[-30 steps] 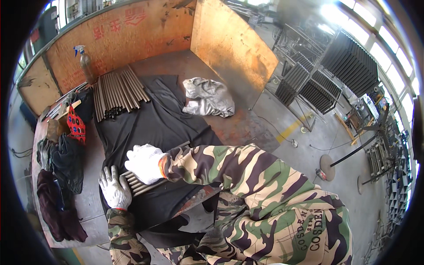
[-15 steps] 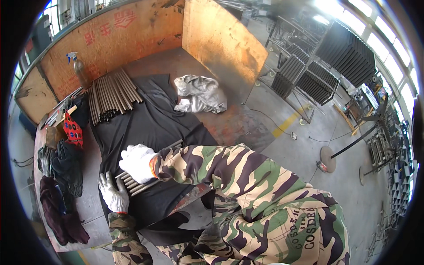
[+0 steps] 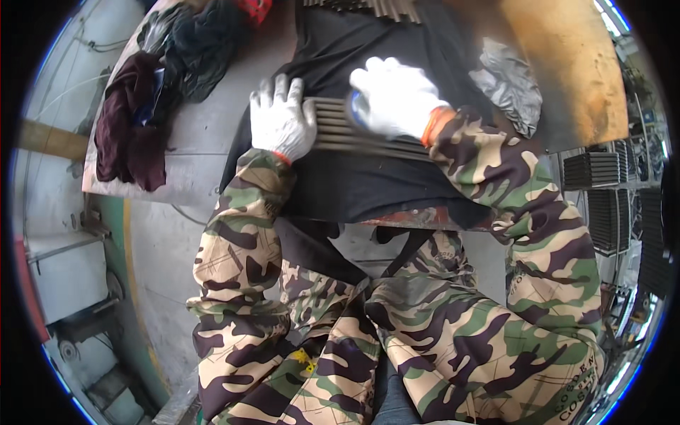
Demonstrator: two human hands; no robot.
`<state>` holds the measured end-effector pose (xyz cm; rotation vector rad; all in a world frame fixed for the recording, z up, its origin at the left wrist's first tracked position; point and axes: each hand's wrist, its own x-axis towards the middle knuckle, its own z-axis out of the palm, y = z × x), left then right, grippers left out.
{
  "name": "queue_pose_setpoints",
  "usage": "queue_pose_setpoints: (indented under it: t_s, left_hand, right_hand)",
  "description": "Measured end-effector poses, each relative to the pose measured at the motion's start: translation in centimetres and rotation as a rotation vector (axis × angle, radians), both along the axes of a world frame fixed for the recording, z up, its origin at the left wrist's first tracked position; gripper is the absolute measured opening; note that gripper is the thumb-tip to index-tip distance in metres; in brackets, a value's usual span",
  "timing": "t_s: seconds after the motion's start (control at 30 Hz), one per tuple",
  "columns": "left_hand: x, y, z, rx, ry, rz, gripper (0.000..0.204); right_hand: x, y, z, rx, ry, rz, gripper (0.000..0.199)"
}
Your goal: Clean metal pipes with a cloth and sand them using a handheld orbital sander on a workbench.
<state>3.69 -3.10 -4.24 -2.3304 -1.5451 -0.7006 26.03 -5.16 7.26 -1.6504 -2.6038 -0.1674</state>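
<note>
Several thin metal tubes (image 3: 331, 126) lie side by side on a black cloth (image 3: 340, 188) spread over the table. My left hand (image 3: 282, 122), in a white knit glove, rests flat at their left ends with its fingers apart. My right hand (image 3: 398, 99), gloved in white too, is closed over the middle of the tubes. A bit of blue shows at its left edge; what it grips is hidden, and motion blurs it slightly. At the top edge of the view, a second row of tubes (image 3: 386, 8) lies on the same cloth.
A crumpled silver-grey cloth (image 3: 511, 88) lies right of the tubes, before a wooden panel (image 3: 567, 64). Maroon cloth (image 3: 127, 138), dark fabric (image 3: 205, 60) and a red item (image 3: 255, 10) lie on the left of the metal table (image 3: 195, 159). Racks of dark parts (image 3: 595, 170) stand at right.
The view has swung lower and to the left. Along the tubes, my right hand has moved rightward, away from my left hand, which stays by their left ends.
</note>
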Motion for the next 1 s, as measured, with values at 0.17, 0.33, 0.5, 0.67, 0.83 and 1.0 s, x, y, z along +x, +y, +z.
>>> queue_pose_setpoints:
  t_s: [0.17, 0.33, 0.5, 0.67, 0.83, 1.0]
  left_hand:
    - [0.3, 0.3, 0.5, -0.087, 0.025, 0.016, 0.049]
    - [0.3, 0.7, -0.2, -0.041, 0.069, 0.034, 0.049]
    - [0.2, 1.0, -0.4, 0.032, 0.082, 0.038, 0.048]
    - [0.1, 0.6, -0.1, 0.004, 0.091, -0.003, 0.047]
    - [-0.1, 0.2, 0.0, 0.024, 0.101, -0.010, 0.048]
    - [0.3, 1.3, -0.1, 0.010, 0.129, 0.012, 0.048]
  right_hand:
    - [-0.1, 0.3, -0.4, 0.031, -0.037, -0.066, 0.027]
    - [-0.3, 0.5, -0.5, 0.014, -0.003, 0.008, 0.027]
    - [0.3, 0.6, -0.9, -0.015, -0.038, -0.032, 0.027]
    - [1.1, 1.0, -1.3, 0.131, -0.022, 0.001, 0.027]
    - [1.8, 0.8, -1.7, 0.015, -0.050, 0.009, 0.028]
    - [1.4, -0.3, -1.8, 0.197, 0.001, 0.013, 0.028]
